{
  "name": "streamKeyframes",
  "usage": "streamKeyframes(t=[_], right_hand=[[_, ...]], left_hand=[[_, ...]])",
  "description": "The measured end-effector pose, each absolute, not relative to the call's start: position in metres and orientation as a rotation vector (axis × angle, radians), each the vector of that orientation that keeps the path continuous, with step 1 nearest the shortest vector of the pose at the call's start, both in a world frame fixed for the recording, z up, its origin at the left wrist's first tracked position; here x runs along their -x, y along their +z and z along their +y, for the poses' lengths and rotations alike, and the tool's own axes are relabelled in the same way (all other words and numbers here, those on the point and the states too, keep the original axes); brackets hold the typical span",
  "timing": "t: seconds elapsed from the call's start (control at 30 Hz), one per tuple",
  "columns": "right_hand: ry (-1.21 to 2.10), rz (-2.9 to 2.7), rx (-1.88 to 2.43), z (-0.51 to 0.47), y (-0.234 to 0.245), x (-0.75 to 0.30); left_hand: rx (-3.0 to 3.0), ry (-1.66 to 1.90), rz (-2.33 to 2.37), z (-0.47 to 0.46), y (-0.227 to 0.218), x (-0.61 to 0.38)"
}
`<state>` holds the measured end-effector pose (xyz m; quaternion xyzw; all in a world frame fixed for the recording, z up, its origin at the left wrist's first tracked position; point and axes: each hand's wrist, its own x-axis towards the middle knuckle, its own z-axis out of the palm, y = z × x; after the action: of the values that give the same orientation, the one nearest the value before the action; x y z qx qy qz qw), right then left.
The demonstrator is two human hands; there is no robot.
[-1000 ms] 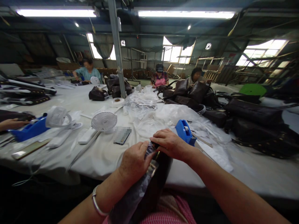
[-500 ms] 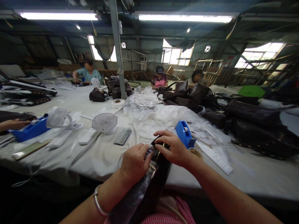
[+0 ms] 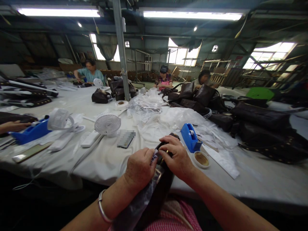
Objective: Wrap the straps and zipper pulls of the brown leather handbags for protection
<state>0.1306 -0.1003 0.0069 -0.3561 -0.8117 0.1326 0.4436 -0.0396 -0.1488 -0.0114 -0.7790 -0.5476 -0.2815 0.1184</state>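
A dark brown leather bag [image 3: 164, 187] lies across my lap and the table edge, with a metal buckle and gold-coloured studs or zip showing near the hands. Clear plastic film [image 3: 136, 207] covers its left side. My left hand [image 3: 141, 166] is closed, thumb and fingers pinching a bunched piece of this film beside a dark strap. Just right of it, my right hand [image 3: 176, 155] curls its fingers over the upper end of the bag, fingertips against the strap. The palms hide what lies beneath them.
Right of my hands stand a blue tape dispenser [image 3: 190, 138] and a tape roll [image 3: 201, 159]. A phone [image 3: 126, 139] and white fan [image 3: 107, 124] lie ahead-left. Dark bags [image 3: 262, 134] are piled right. A co-worker's hand [image 3: 14, 126] is far left; others sit opposite.
My right hand has shifted slightly down along the bag, and the bag's far end now shows beyond its fingers. The tape roll is more exposed. My left hand keeps its pinch.
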Motion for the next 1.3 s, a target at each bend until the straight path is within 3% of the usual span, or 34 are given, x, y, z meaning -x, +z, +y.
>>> streamKeyframes(t=[0.27, 0.5, 0.9, 1.3], right_hand=[[0.528, -2.064, 1.033, -0.109, 0.009, -0.128], [0.508, -2.127, 1.089, -0.109, 0.007, -0.121], [-0.176, -2.354, 1.069, -0.115, -0.005, -0.117], [-0.380, -2.271, 1.320, -0.089, -0.001, -0.131]], left_hand=[[2.261, -0.752, -1.596, -0.148, -0.011, 0.037], [2.246, -0.768, -1.595, -0.149, -0.014, 0.038], [2.260, -0.743, -1.671, -0.148, -0.014, 0.031], [2.285, -0.708, -1.717, -0.151, -0.017, 0.034]])
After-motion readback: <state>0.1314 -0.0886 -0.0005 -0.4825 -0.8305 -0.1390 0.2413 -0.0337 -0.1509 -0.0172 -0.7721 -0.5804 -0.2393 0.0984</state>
